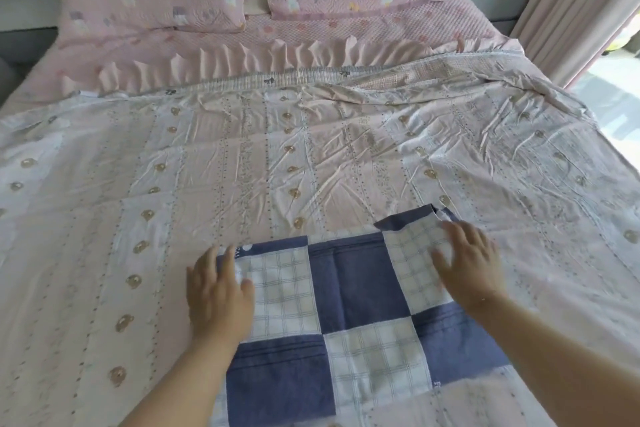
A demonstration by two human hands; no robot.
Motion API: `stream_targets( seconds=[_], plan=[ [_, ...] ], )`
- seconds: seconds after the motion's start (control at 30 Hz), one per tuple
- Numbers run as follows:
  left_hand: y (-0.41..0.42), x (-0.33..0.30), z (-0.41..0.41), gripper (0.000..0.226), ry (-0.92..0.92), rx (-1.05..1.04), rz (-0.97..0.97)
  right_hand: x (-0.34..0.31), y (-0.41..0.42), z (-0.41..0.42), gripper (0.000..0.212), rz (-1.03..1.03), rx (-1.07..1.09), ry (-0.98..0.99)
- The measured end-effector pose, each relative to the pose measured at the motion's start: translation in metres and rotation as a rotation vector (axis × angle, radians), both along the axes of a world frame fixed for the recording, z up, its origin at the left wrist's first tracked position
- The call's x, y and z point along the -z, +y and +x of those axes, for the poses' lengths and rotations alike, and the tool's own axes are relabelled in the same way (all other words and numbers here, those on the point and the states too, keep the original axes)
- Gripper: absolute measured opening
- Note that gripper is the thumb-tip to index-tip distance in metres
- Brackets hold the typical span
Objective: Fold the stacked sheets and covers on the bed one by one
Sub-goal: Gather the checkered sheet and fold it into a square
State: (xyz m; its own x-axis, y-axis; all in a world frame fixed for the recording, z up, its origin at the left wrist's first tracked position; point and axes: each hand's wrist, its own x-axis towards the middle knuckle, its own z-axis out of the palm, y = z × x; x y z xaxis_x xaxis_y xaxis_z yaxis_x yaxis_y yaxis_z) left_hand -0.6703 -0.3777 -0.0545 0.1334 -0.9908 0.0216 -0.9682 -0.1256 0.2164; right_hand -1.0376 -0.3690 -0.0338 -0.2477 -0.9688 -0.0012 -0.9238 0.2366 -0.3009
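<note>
L hand [218, 291] & R hand [471, 263]: flat, palms down, fingers straight.

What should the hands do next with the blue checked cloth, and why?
Probably smooth it outward. Both the left hand and right hand lie flat on the blue checked cloth, and its far right corner looks slightly turned up.
</note>
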Motion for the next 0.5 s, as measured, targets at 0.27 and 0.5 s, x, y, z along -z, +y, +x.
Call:
stream_targets(
  seconds=[0.27,0.5],
  plan=[
    [0.021,0.067,-0.009,0.069,-0.124,0.046,0.551,0.067,-0.009,-0.006,0.066,0.63,-0.058,0.198],
    [0.029,0.057,0.005,0.084,0.015,-0.459,0.428,0.065,-0.006,-0.017,0.095,0.556,0.378,0.007]
  ],
)
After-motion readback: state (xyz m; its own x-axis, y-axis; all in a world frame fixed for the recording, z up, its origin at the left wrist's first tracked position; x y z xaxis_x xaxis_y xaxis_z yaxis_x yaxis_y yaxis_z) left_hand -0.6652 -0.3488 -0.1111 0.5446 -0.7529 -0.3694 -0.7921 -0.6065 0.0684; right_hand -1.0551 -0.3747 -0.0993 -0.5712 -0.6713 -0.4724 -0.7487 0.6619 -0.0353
